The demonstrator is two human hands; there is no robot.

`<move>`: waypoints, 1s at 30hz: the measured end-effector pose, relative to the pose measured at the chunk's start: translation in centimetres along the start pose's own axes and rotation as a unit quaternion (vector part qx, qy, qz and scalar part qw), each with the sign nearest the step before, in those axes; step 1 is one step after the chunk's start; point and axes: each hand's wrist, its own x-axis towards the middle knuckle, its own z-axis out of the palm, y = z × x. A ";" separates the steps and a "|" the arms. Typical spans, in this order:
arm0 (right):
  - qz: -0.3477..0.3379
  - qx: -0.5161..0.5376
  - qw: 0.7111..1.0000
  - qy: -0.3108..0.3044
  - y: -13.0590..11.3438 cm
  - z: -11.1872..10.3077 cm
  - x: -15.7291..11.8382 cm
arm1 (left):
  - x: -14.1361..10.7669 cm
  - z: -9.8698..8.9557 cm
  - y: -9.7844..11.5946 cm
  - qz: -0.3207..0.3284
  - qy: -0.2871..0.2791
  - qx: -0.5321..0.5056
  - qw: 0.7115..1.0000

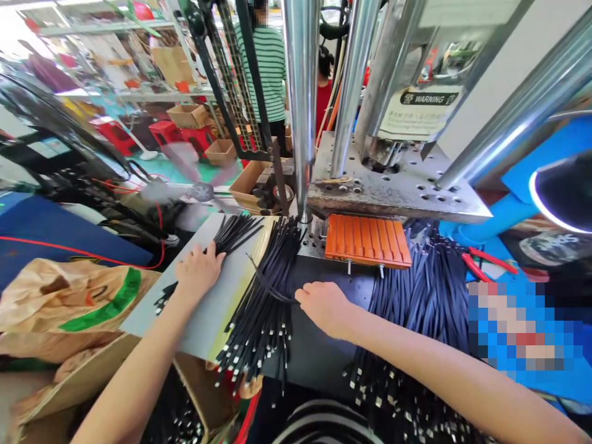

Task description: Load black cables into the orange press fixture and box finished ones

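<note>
My left hand (198,269) is closed over a small bundle of thin black cable-like strips (235,234) on a grey board (203,320). The bundle's ends stick out on both sides of the hand. My right hand (324,306) pinches a black strip (272,290), which runs leftward across a larger pile of black strips (263,308) with silvery ends. Right of that hand lies another big heap of similar strips (420,290). Beyond the right hand, under the press plate, an orange grooved block (365,240) sits on the machine.
A press with a thick metal plate (393,179) and chrome columns (301,111) stands ahead. Red-handled pliers (490,262) lie at right. A cardboard box (69,394) is at lower left, and a fan (201,191) beyond. Two people are in the background.
</note>
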 end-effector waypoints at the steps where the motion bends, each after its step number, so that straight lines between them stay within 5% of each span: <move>1: -0.028 -0.029 0.998 0.038 0.6 -0.6 -0.7 | 0.2 -0.2 0.3 0.014 0.033 -0.017 0.999; 3: -0.023 -0.042 0.992 0.119 2.1 -2.1 -1.5 | 0.9 -0.8 1.4 0.044 0.081 -0.079 0.993; 7: 0.132 0.109 0.936 0.307 6.7 -4.9 0.1 | 2.2 -3.2 6.9 0.197 0.068 -0.221 0.953; 12: 0.242 0.305 0.840 0.379 11.9 -5.6 3.4 | 1.8 -6.4 15.5 0.441 0.073 -0.456 0.769; 14: 0.266 0.314 0.830 0.377 13.1 -5.3 4.0 | 1.9 -6.8 17.7 0.483 0.069 -0.470 0.736; 22: 0.236 0.133 0.891 0.365 15.0 -4.5 3.8 | 0.6 -6.0 19.7 0.496 0.089 -0.382 0.774; 26: 0.239 0.137 0.885 0.374 15.0 -3.6 3.1 | -0.6 -6.0 18.7 0.544 0.115 -0.315 0.769; 30: 0.295 0.141 0.886 0.328 15.2 -4.0 3.8 | 0.0 -7.5 18.0 0.539 0.085 -0.269 0.794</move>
